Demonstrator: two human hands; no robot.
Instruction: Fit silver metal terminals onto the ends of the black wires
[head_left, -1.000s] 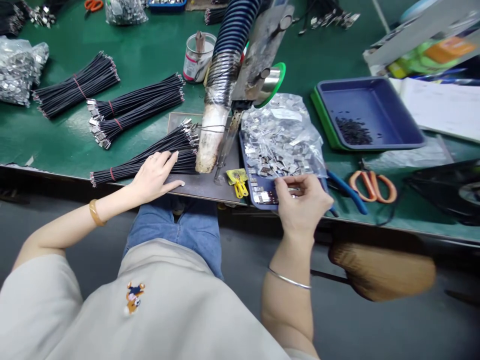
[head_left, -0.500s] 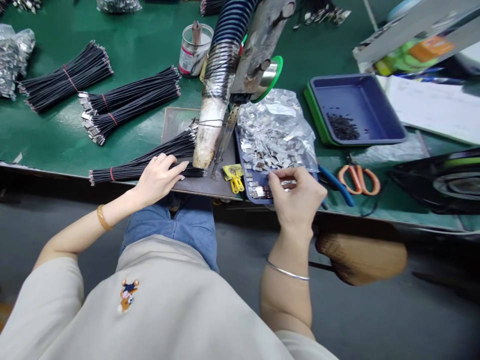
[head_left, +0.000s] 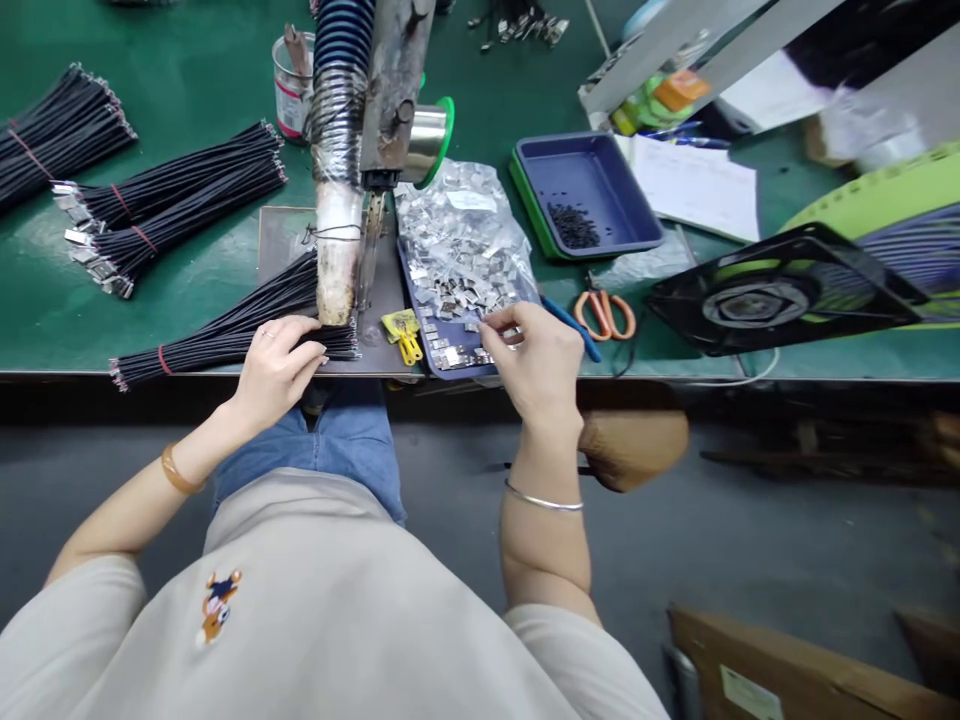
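My left hand [head_left: 277, 365] lies over a bundle of thin black cables [head_left: 217, 335] at the bench's front edge. Its fingers are stretched out and apart, with the tips touching the cables near their right ends. Over at the blue tray [head_left: 420, 290], my right hand [head_left: 536, 360] has thumb and index finger in a pinch at a small metal connector; its other fingers are curled. A clear bag of metal connectors [head_left: 469, 235] lies open on this tray, with several loose connectors [head_left: 454, 355] along the near side.
A fume hose [head_left: 337, 210] and metal stand with a solder spool [head_left: 427, 140] rise before me. Yellow clips [head_left: 403, 335], orange-handled scissors [head_left: 604, 312], a deeper blue tray [head_left: 600, 190] and a black fan [head_left: 757, 300] lie around. More cable bundles [head_left: 180, 195] are at left.
The view has swung to the right, so the bench things appear further left. My left fingers are slightly more bent over the cables. My right hand stays pinched at the tray.
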